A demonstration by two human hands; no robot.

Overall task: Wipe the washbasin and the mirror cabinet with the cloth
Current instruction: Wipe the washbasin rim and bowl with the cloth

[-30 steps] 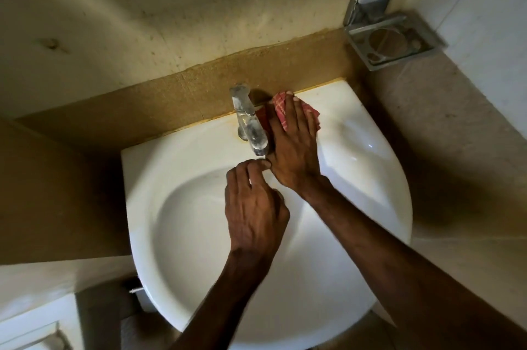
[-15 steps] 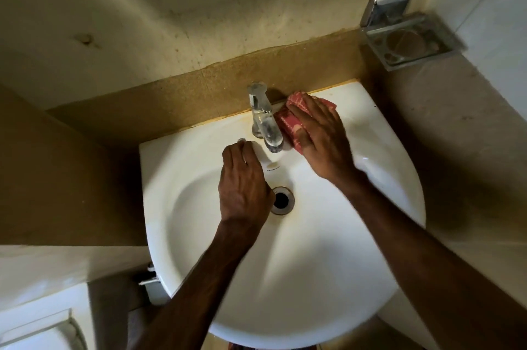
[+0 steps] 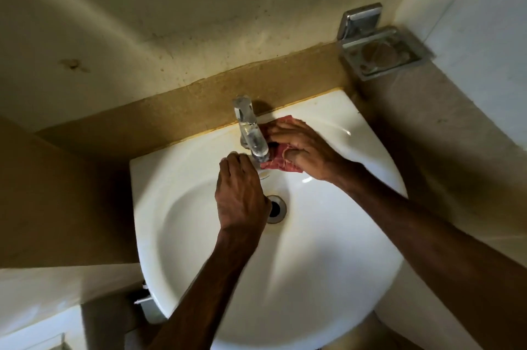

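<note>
One cloth [image 3: 282, 165] — right hand [image 3: 310, 150] grips it — on washbasin [image 3: 328, 264] rim.

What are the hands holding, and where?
The right hand grips the red cloth by its bunched middle, beside the tap. For the left hand, cannot tell.

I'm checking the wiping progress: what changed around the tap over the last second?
The right hand slid the red cloth from the ledge behind the tap forward along its right side, now gripping it instead of pressing flat. The left hand stayed by the tap; the washbasin is unchanged.
</note>
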